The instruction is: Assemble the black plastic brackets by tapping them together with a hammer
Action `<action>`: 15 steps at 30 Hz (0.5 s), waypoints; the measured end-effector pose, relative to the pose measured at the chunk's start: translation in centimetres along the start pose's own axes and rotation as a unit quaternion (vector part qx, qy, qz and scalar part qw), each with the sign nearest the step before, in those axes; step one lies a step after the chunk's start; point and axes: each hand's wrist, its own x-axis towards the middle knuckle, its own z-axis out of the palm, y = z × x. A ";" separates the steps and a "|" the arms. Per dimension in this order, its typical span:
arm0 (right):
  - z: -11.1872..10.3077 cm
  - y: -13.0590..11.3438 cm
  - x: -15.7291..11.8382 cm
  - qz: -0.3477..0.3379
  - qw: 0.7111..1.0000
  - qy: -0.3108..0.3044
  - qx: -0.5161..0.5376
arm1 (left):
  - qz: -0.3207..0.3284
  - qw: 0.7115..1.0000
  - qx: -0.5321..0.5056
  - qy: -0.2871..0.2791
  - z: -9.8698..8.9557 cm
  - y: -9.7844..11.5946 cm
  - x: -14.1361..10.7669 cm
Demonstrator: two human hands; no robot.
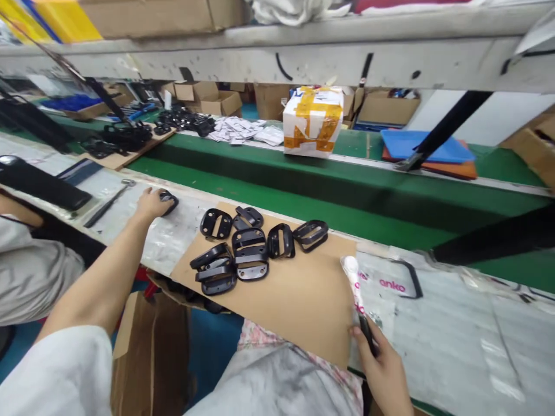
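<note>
My left hand [151, 203] reaches out to the left and closes on a black plastic part [169, 200] resting on the white bench top. My right hand [381, 370] is near my body at the lower right, gripping a rolled white tube [353, 277] with pink print that points up and away. Between the hands lies a brown cardboard sheet [299, 300] carrying several black plastic frame parts [249, 245] in a loose cluster.
A green conveyor belt [347, 202] runs behind the bench. On it stand a white box with yellow tape [313, 120], white packets [243, 130] and blue and orange trays [429, 147]. Another person's sleeve [30, 271] is at the left. An open carton [147, 352] sits below the bench.
</note>
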 end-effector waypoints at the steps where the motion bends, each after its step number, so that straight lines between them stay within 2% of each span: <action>1: -0.2 -0.1 0.0 -0.014 1.000 0.009 -0.014 | -0.005 1.000 0.011 0.010 0.0 0.9 0.2; 3: -0.4 -0.4 0.3 -0.069 0.996 0.007 -0.048 | 0.011 0.999 0.025 0.017 0.0 3.5 0.3; 5: -0.5 -0.8 0.5 -0.126 0.989 0.004 -0.080 | 0.062 0.998 0.021 -0.004 0.1 7.2 0.0; 7: -0.3 -1.2 0.7 -0.160 0.981 0.014 -0.105 | 0.128 0.991 0.001 -0.045 0.6 11.9 -1.0; 9: 0.0 -1.7 0.8 -0.179 0.976 0.018 -0.124 | 0.213 0.972 -0.034 -0.094 1.7 17.2 -2.7; 12: -0.3 -2.8 1.4 -0.204 0.968 -0.002 -0.149 | 0.372 0.914 -0.046 -0.154 4.4 24.7 -5.5; 15: -1.9 -3.9 3.1 -0.216 0.963 0.020 -0.157 | 0.463 0.861 -0.018 -0.209 7.7 30.6 -6.9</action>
